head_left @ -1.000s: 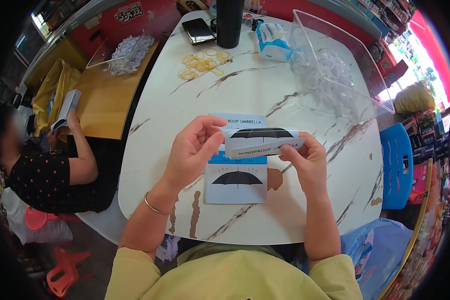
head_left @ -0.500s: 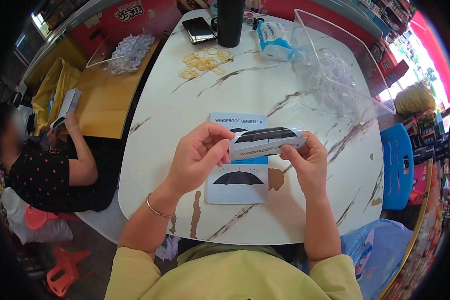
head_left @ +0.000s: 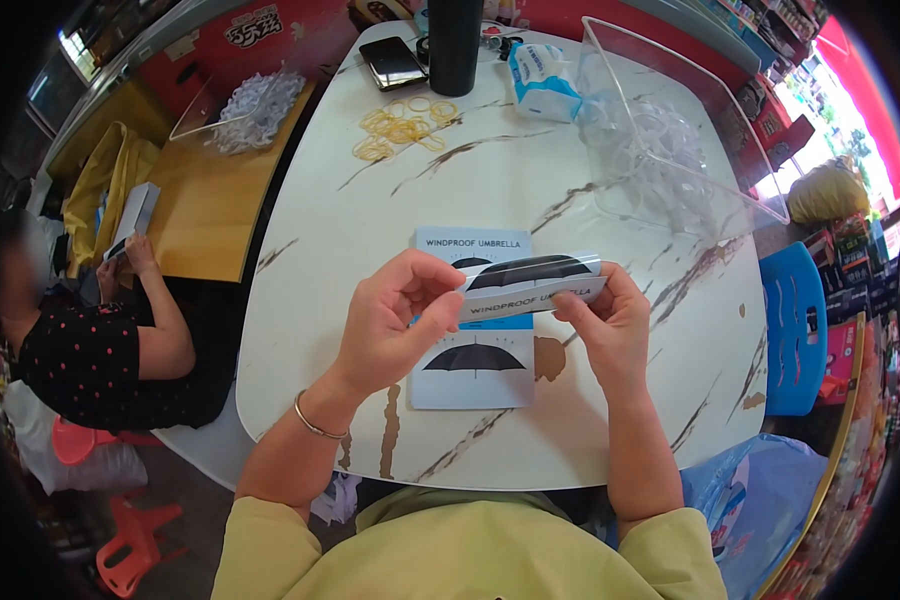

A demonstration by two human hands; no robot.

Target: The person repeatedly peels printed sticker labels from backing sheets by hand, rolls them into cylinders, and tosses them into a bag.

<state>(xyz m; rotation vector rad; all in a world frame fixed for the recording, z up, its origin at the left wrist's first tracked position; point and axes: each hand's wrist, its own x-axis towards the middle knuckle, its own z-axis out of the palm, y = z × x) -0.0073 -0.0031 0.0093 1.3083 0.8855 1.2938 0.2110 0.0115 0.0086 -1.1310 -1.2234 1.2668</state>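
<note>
A rolled or folded card printed "WINDPROOF UMBRELLA" (head_left: 530,284) is held level above the table. My right hand (head_left: 602,318) pinches its right end, thumb in front. At its left end is my left hand (head_left: 402,318), thumb and fingers bent round the edge. Beneath both hands lies a flat printed umbrella sheet (head_left: 473,385), or a stack of them, with a blue band partly covered by the held card.
Yellow rubber bands (head_left: 402,128), a phone (head_left: 392,63), a black bottle (head_left: 454,50) and a blue-white packet (head_left: 544,82) lie toward the back. A clear bin (head_left: 660,160) holds translucent rings. Another person (head_left: 100,345) holds a folded paper at left.
My left hand has moved slightly down, uncovering more of the flat sheet's title. The held card has tilted and lowered a little.
</note>
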